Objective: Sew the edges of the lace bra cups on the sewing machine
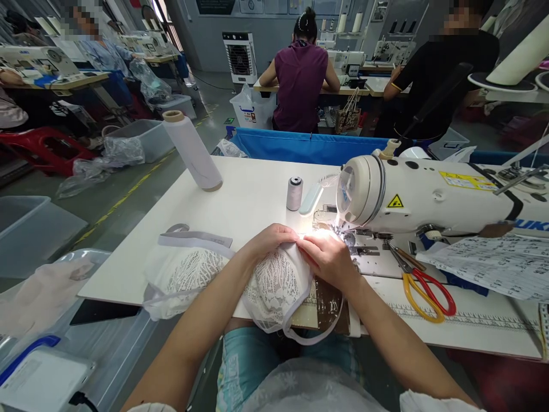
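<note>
My left hand (269, 237) and my right hand (326, 257) both pinch the top edge of a white lace bra cup (274, 289) just in front of the needle of the white sewing machine (429, 194). The fingers of both hands are closed on the fabric under the machine's bright lamp. The cup hangs over the table's front edge toward my lap. A second white lace piece with an elastic strap (184, 272) lies on the table to the left of my left forearm.
Scissors with red and yellow handles (424, 289) lie right of my right hand, beside printed sheets (493, 263). A small thread spool (294, 193) and a tall white roll (192, 150) stand further back. Other people sit at machines beyond a blue bin (300, 146). Clear bins (26, 229) stand left.
</note>
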`<state>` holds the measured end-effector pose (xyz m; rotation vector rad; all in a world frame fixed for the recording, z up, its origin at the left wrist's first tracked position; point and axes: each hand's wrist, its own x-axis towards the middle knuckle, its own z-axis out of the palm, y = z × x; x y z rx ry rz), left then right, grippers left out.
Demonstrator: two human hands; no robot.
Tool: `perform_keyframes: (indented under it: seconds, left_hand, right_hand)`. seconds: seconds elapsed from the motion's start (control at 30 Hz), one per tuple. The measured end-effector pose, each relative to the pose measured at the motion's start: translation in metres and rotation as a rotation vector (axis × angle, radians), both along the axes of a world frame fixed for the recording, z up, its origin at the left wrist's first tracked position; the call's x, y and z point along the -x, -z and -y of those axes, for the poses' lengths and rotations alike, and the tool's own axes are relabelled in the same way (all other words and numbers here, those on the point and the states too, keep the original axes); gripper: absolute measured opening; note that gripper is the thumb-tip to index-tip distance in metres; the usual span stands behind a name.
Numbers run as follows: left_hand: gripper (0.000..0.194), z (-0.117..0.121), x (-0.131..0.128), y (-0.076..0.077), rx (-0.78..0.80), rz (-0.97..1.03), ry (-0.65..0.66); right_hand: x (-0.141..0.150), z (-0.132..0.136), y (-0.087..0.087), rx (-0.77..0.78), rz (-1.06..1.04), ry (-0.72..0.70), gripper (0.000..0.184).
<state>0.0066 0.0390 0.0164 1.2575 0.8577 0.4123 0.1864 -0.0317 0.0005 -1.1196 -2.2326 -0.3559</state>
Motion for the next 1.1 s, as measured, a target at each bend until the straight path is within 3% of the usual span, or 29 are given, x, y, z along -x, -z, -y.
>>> perform_keyframes:
  seconds: [0.43, 0.77, 1.1]
  left_hand:
    - [0.032, 0.0042, -0.0043, -0.0008, 0.06, 0.036, 0.002]
    - [0.04, 0.0071, -0.0043, -0.0008, -0.051, 0.1, 0.009]
    - [0.04, 0.0085, -0.0077, -0.0028, -0.095, 0.125, 0.002]
  right_hand:
    - [0.0014, -0.0035, 0.0031, -0.134, 0.061, 0.01, 0.021]
    - [-0.0001, -0.0036, 0.0061, -0.238, -0.167, -0.17, 0.02]
    - [-0.0016, -0.006, 0.0084, -0.232, -0.159, -0.144, 0.024]
